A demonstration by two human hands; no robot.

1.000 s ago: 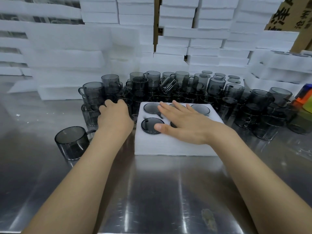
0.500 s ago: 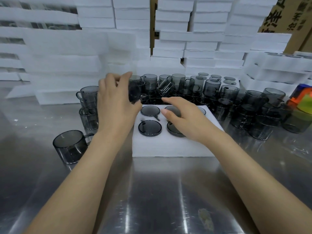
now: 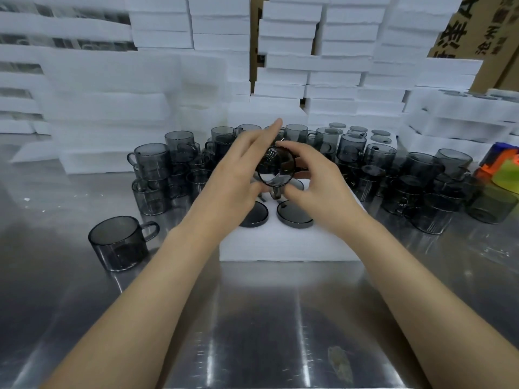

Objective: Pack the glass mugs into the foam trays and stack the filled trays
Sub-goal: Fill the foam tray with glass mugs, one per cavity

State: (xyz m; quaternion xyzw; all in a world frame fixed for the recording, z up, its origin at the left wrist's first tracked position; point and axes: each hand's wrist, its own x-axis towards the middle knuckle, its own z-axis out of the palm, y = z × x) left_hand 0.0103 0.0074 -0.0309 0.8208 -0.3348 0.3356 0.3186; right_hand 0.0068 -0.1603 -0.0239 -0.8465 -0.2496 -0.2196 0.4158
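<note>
A smoky grey glass mug (image 3: 276, 169) hangs tilted above the white foam tray (image 3: 289, 245), its mouth turned towards me and its handle pointing down. My left hand (image 3: 238, 169) holds its left side, with the forefinger stretched out. My right hand (image 3: 317, 181) grips its right side between thumb and fingers. Two mugs (image 3: 294, 214) sit upside down in the tray's front pockets. The tray's back pockets are mostly hidden behind my hands.
Many loose grey mugs (image 3: 373, 164) crowd the steel table (image 3: 252, 332) behind and beside the tray. One mug (image 3: 120, 242) stands alone at the left. Stacks of white foam trays (image 3: 331, 80) wall off the back. An orange and green object (image 3: 502, 167) lies far right.
My left hand lifted a mug from the pile at the left and brought it over the tray. My right hand left the tray's top and took the mug's other side.
</note>
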